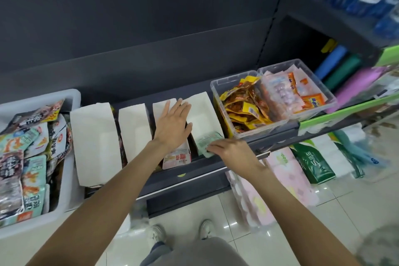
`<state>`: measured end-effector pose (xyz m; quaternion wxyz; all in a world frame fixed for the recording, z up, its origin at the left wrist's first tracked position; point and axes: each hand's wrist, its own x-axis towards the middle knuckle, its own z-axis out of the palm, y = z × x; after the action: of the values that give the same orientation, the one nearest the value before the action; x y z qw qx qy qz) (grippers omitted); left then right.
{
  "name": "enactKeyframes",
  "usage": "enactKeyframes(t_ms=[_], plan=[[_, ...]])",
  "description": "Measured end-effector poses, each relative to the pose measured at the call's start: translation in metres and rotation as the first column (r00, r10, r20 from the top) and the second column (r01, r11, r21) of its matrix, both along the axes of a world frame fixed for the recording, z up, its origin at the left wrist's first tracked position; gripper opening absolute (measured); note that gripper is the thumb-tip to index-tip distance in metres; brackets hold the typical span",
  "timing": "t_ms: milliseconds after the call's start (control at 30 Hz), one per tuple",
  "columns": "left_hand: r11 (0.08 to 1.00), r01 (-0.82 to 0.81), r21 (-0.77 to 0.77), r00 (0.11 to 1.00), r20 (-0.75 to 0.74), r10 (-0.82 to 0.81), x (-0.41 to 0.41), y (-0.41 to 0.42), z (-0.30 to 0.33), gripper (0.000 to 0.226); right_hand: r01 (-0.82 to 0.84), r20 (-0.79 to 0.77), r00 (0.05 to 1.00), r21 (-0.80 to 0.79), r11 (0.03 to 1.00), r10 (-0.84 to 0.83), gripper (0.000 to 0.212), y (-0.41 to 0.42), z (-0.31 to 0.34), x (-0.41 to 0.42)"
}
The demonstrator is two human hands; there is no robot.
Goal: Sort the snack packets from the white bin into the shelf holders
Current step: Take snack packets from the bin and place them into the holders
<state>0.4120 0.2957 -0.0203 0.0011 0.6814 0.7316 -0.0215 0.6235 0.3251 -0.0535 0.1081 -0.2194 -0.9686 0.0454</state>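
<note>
My left hand [172,124] lies flat, fingers spread, over the third white holder [166,114] on the shelf [194,170]. My right hand [228,150] pinches a green snack packet [206,142] at the front edge of the fourth holder [201,112]. The white bin [64,179] of packets sits at the shelf's left end.

Print everywhere, almost none of it readable from my feed

I see large Chinese characters on the dark packets [13,166] in the white bin [71,101] at left, too blurred to read. A barcode sits on a yellow packet [251,110] in the clear tub [218,88], and a big "S" marks the green tissue pack [313,163] at right.
</note>
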Motion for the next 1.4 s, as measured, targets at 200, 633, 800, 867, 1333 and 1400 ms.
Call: enactKeyframes(t_ms=[200,633,800,867,1333,1400], plan=[[0.997,0.078,0.008,0.997,-0.007,-0.078,0.002,0.011,0.004,0.053,0.079,-0.007,0.997,-0.070,0.994,-0.079,0.046,-0.010,0.006,0.002],[0.721,-0.419,0.552,0.773,0.634,-0.036,-0.063,-0.111,0.066,0.024,0.067,-0.508,0.810,-0.415,0.907,-0.292,0.033,-0.049,0.114,-0.071],[0.575,-0.599,0.557,0.753,0.636,0.169,-0.150,-0.210,0.070,0.020,-0.163,-0.506,0.852,-0.500,0.850,-0.135,0.025,-0.099,0.119,-0.170],[0.600,-0.640,0.480,0.740,0.597,0.311,-0.192,-0.244,0.058,0.019,-0.195,-0.430,0.903,-0.456,0.868,-0.024,0.024,-0.120,0.112,-0.216],[0.839,-0.545,-0.009,0.807,0.265,0.527,-0.294,-0.302,-0.011,0.085,-0.068,0.445,0.894,0.027,0.997,0.049,0.088,-0.194,0.048,-0.403],[0.845,-0.534,0.017,0.816,0.272,0.510,-0.296,-0.303,-0.012,0.083,-0.029,0.422,0.906,0.016,0.999,0.020,0.075,-0.198,0.050,-0.409]])
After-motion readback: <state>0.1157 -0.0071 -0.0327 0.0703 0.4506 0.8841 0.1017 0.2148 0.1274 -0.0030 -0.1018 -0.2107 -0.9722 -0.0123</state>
